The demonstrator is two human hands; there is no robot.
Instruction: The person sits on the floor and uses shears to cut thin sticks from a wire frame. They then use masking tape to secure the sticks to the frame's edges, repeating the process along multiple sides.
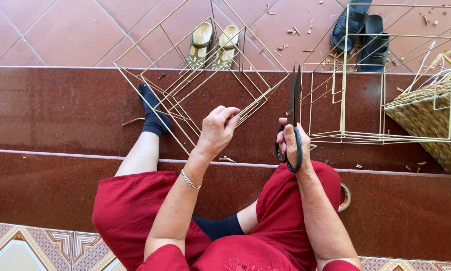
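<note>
Plainly, the largest thing in hand is the square wire frame [200, 75], a pale gold skeleton tilted on one corner, standing on the step at about 12 o'clock from the person's lap. The left hand [216, 131] is closed in a pinch on a thin strand at the frame's lower right edge, fingertips together. The right hand [293, 145] is wrapped through the loops of large dark scissors [291, 123], blades closed and pointing up toward 12 o'clock, just beside the frame's right corner.

As a judgement, the risks lie close together: the long blades stand near the left fingers, so a cut made without looking could nick them; the frame balances on a corner and leans over the socked foot [153, 113], so a tug on the strand could tip or twist it; and a wire end might spring back when trimmed.

At 2 o'clock a second, box-shaped wire frame [343, 100] stands, and at 3 o'clock a woven basket [428, 120] half finished on its own wires. The surface is a dark red polished stone step [60, 110], with terracotta floor tiles [60, 30] above it, littered with small cane offcuts [290, 32]. Beige sandals [213, 45] sit at 12 o'clock behind the frame, dark sandals [358, 35] at 1 o'clock. Patterned tiles [35, 246] show at 7 o'clock.
</note>
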